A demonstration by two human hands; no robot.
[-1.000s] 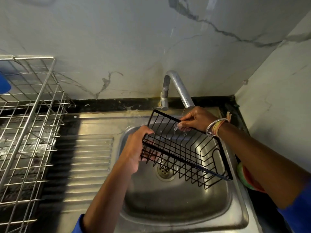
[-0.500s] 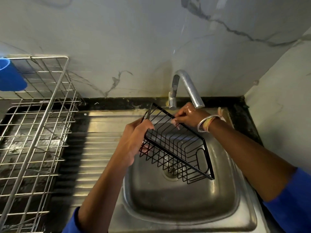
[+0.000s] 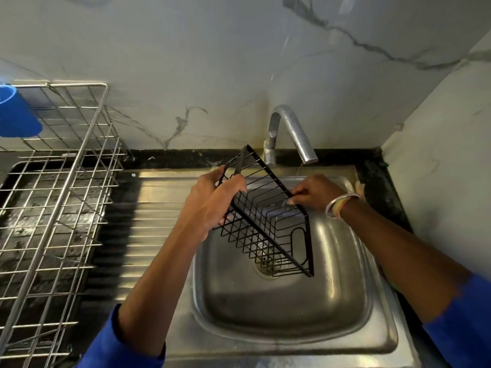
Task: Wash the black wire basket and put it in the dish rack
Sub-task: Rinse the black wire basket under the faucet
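Above sink (image 3: 385,338), wire basket (image 3: 271,240) between left hand (image 3: 212,205), right hand (image 3: 316,193), seemingly gripped

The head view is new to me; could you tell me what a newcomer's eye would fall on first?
First, the black wire basket, held tilted over the steel sink below the curved faucet; the left hand grips its left end and the right hand pinches its far rim. Next comes the big wire dish rack at the left, with a blue cup at its far edge.

wire basket (image 3: 265,234) 1 | dish rack (image 3: 69,173) 1 | sink (image 3: 279,309) 1 | tap (image 3: 293,128) 1 | cup (image 3: 16,112) 1 | hands (image 3: 212,205) (image 3: 316,192) 2
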